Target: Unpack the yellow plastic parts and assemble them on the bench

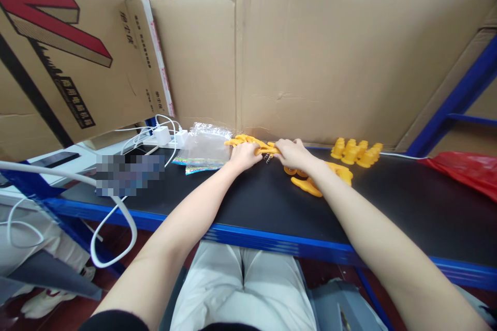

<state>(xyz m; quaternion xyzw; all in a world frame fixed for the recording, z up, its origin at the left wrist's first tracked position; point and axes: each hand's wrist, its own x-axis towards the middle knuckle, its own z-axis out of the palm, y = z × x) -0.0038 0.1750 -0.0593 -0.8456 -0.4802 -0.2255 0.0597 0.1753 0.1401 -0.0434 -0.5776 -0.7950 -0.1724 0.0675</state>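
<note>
we're working at the far edge of the black tabletop (272, 207), both hands meeting on one yellow plastic part (267, 149) right against the cardboard wall (310, 62). left hand (245, 156) is curled around the part's left end, fingers closed on it. right hand (294, 153) is gripping the right end, fingers folded over it, knuckles up. part is sitting low, at or just above the tabletop; can't tell if it's touching. a small metal spring-like bit (267, 157) is showing just under the part between the hands, too small to be sure.

our read on doing this well: we're probably seating or snapping pieces together, so we're keeping both grips close to the joint, pressing straight along the part and not twisting, and watching that small bit so it isn't popping loose toward the near edge.

more yellow pieces are lying around: a flat cluster (310, 185) just beside the right wrist, partly hidden by the forearm, and a row of small upright yellow pieces (355, 151) further toward the right along the far edge, apart from the hands.

containers: clear plastic bag (205, 146) is lying crumpled just left of the left hand, near the far edge; contents not readable, looks mostly flat. colourful printed packets (196, 167) are poking out under its near side. red plastic bag (466, 170) is sitting at the right edge, contents hidden.

white charger and cables (163, 135) are sitting toward the far left corner.
</note>
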